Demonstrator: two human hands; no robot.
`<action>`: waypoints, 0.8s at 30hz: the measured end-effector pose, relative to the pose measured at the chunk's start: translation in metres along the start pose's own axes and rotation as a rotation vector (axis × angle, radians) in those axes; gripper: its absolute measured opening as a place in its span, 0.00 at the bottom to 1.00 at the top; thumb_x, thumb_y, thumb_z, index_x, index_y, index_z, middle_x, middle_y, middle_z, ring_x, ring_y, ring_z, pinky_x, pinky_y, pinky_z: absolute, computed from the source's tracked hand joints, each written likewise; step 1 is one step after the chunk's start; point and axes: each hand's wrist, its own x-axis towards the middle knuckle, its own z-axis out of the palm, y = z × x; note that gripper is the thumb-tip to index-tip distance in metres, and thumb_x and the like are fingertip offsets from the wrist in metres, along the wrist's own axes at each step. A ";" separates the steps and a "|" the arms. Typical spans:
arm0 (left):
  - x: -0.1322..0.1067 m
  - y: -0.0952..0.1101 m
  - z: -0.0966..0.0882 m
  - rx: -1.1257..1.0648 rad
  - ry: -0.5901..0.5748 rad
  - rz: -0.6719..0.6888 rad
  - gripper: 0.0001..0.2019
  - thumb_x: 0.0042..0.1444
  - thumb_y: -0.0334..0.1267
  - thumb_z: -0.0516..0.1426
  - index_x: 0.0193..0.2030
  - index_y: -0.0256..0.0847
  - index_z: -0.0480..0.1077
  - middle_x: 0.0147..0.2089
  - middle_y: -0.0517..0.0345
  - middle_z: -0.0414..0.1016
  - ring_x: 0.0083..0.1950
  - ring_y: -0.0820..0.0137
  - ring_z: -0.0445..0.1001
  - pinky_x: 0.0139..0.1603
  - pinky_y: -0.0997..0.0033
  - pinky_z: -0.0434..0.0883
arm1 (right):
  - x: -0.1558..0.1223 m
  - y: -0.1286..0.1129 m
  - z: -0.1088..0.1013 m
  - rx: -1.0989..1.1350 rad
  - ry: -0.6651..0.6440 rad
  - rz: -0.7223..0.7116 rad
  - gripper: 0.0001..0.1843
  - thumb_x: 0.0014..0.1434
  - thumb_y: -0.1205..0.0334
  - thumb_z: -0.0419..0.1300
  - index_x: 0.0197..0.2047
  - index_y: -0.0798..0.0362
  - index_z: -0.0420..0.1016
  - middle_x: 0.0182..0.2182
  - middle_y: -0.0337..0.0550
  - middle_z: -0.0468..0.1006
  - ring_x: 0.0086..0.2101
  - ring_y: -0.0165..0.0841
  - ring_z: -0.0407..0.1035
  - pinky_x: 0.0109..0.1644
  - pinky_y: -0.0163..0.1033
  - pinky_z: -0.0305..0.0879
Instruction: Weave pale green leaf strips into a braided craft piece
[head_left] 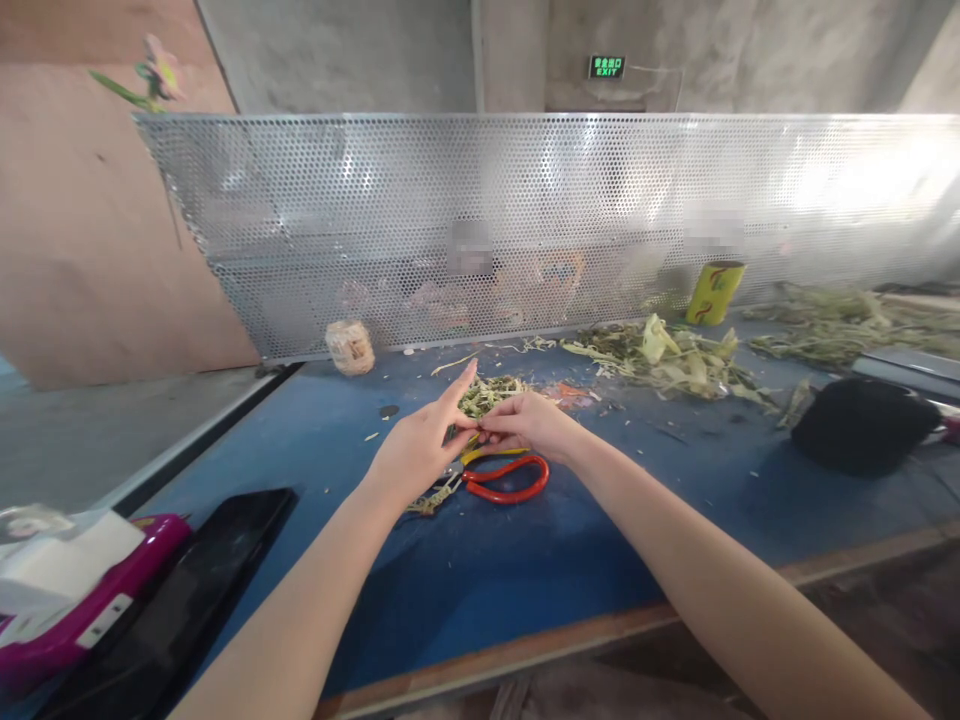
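My left hand (420, 448) and my right hand (529, 425) meet over the blue table (525, 580), fingertips pinched together on a thin pale strand I cannot name. The left index finger points up and away. Just beneath the hands lie scissors (506, 478) with red and yellow handles. A small heap of green-yellow plant scraps (487, 393) sits right behind the fingers, and a braided straw-like piece (433, 497) trails below my left hand.
A perforated metal screen (525, 220) walls off the far edge. A twine ball (349, 347) and a yellow cup (715, 292) stand by it. Leaf piles (675, 362) spread right, beside a black bundle (862, 425). A black phone (187, 600) and a pink device (82, 600) lie left.
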 end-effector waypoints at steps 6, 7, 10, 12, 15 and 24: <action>0.000 -0.001 0.004 0.109 -0.037 0.065 0.34 0.53 0.33 0.50 0.64 0.50 0.36 0.37 0.63 0.75 0.39 0.71 0.72 0.38 0.73 0.67 | -0.002 -0.001 0.003 0.022 0.015 0.042 0.03 0.45 0.71 0.62 0.23 0.63 0.73 0.15 0.38 0.69 0.21 0.23 0.67 0.38 0.36 0.72; 0.001 -0.001 0.004 0.101 -0.038 0.067 0.34 0.53 0.33 0.50 0.64 0.50 0.36 0.36 0.63 0.75 0.39 0.72 0.71 0.39 0.73 0.67 | -0.002 -0.001 0.003 0.017 0.020 0.049 0.03 0.45 0.71 0.62 0.23 0.63 0.73 0.15 0.38 0.70 0.21 0.23 0.67 0.38 0.36 0.72; 0.001 0.001 0.003 0.051 -0.027 0.065 0.35 0.52 0.31 0.49 0.63 0.50 0.36 0.35 0.64 0.74 0.39 0.73 0.71 0.40 0.74 0.66 | -0.002 -0.002 0.003 0.012 0.033 0.049 0.03 0.45 0.71 0.62 0.23 0.62 0.72 0.16 0.38 0.70 0.21 0.23 0.68 0.37 0.35 0.72; 0.001 0.004 0.001 -0.003 -0.002 0.039 0.35 0.52 0.31 0.50 0.63 0.51 0.37 0.34 0.64 0.74 0.38 0.73 0.70 0.38 0.75 0.66 | -0.002 -0.002 0.002 0.004 0.038 0.031 0.04 0.43 0.70 0.63 0.22 0.62 0.72 0.16 0.37 0.70 0.21 0.23 0.68 0.35 0.34 0.72; 0.000 0.007 0.000 -0.106 0.040 -0.024 0.37 0.50 0.31 0.52 0.63 0.51 0.37 0.34 0.65 0.74 0.32 0.75 0.70 0.35 0.76 0.67 | -0.002 -0.002 0.000 -0.011 0.033 0.015 0.04 0.41 0.69 0.65 0.23 0.61 0.73 0.17 0.37 0.72 0.22 0.24 0.69 0.33 0.31 0.71; -0.001 0.006 0.002 -0.267 0.002 -0.032 0.34 0.49 0.33 0.53 0.62 0.48 0.43 0.33 0.62 0.73 0.32 0.73 0.71 0.35 0.73 0.68 | -0.004 -0.003 -0.002 -0.010 0.028 -0.006 0.05 0.40 0.69 0.65 0.24 0.60 0.75 0.21 0.40 0.75 0.22 0.25 0.70 0.33 0.31 0.71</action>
